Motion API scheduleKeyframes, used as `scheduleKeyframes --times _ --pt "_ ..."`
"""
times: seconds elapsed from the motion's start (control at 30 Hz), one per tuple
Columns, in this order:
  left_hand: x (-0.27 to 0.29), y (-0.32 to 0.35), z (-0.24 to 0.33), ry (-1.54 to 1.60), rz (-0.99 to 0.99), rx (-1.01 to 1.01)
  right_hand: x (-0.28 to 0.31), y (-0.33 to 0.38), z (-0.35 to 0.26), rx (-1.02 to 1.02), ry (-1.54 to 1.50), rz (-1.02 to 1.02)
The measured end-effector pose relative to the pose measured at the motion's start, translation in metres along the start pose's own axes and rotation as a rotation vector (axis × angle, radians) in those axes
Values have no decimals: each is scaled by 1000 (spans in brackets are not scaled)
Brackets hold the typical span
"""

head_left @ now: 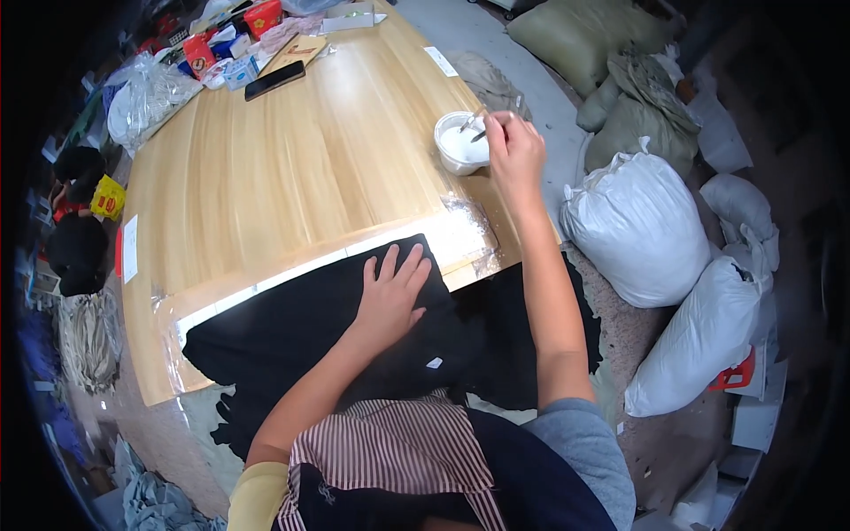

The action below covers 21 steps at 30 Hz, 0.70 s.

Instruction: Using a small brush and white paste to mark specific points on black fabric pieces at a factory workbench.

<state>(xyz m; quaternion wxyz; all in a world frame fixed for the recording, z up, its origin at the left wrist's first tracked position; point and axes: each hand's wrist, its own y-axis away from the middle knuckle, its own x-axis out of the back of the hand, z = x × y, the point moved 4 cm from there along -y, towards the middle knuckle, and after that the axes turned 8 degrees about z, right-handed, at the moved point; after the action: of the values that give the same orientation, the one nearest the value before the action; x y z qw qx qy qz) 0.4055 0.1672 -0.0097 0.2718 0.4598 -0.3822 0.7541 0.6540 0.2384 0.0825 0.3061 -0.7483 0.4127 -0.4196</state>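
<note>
My left hand (390,296) lies flat with fingers spread on a black cloth (292,332) draped over the near edge of the table. A small white patch (434,363) shows on the cloth near my wrist. At the table's right edge, my right hand (517,150) pinches a thin, slender tool (479,137) whose kind I cannot make out. Its tip reaches over a round clear plastic tub (459,164) holding something white. More of the black cloth hangs beneath my right forearm.
A black phone (274,80) lies at the table's far left, near red boxes (263,18) and plastic bags (146,102). White stuffed sacks (633,230) and olive sacks (646,115) stand on the floor to the right. Shiny clear tape (469,226) covers part of the tabletop (292,168).
</note>
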Motion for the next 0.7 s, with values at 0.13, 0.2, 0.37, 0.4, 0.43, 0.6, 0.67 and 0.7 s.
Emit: scheduleKeyframes --times 0.13,0.2,0.37,0.4,0.43,0.6,0.67,0.7 --pt "-1 3 -1 20 44 32 12 44 -12 57 149 -264" --pt "-1 4 -2 57 57 59 33 57 -17 32 37 -35" --pt "-1 5 -4 63 28 63 46 97 -38 -324 -390 -35" --pt "-1 5 -4 64 21 64 43 108 -46 -373 -513 -53" --pt "-1 5 -4 69 21 72 37 120 -54 -454 -553 -82" --pt "-2 6 -4 108 37 67 12 140 -79 -134 -300 -213" --pt "-3 6 -5 114 31 73 5 141 -80 -41 -171 -273" --pt "-3 6 -5 123 36 68 3 140 -78 -79 -200 -285"
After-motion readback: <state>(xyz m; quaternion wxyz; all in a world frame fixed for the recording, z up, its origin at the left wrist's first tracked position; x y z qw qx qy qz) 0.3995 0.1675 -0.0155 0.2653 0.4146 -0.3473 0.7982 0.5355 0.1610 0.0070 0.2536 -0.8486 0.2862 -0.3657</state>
